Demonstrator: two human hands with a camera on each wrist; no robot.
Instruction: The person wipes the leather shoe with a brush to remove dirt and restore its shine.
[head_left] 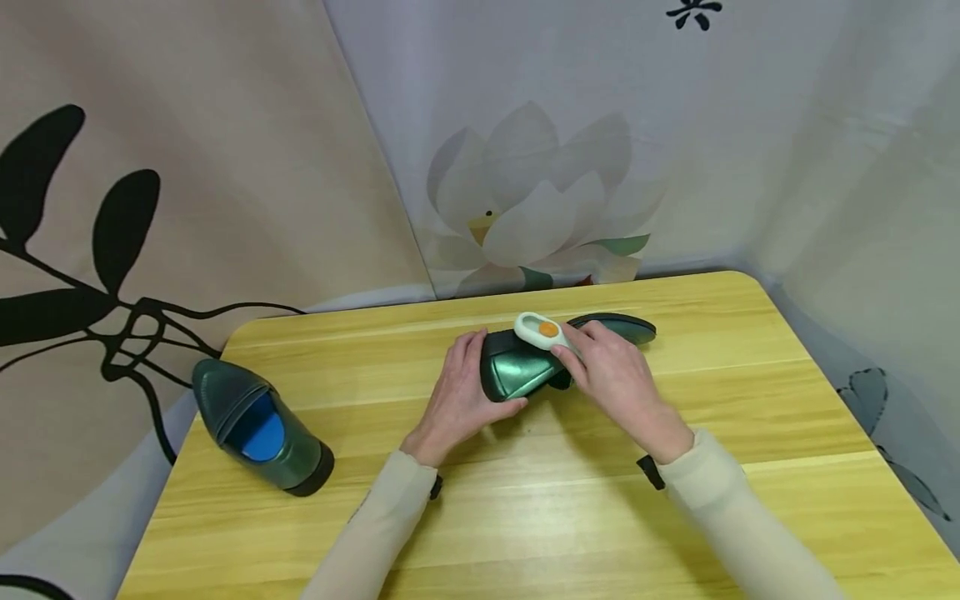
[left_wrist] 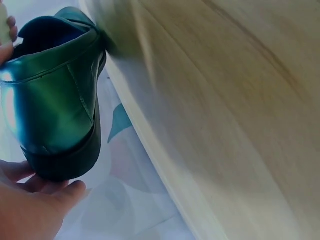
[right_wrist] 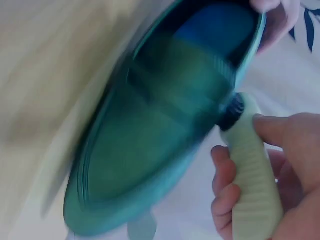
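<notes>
A glossy green loafer (head_left: 519, 367) with a black heel lies tilted on its side, its toe towards the right. My left hand (head_left: 463, 398) grips it at the heel end, fingers and thumb around the heel, as the left wrist view shows. In my right hand (head_left: 618, 382) is a small brush with a pale handle and an orange button (head_left: 549, 329). The dark bristles (right_wrist: 232, 111) touch the side of the loafer near its opening in the right wrist view. The toe looks blurred there.
A second green loafer (head_left: 296, 454) with a blue insole stands at the left edge of the wooden table (head_left: 525, 517). Behind the table hangs a pale curtain (head_left: 547, 175) with a flower print.
</notes>
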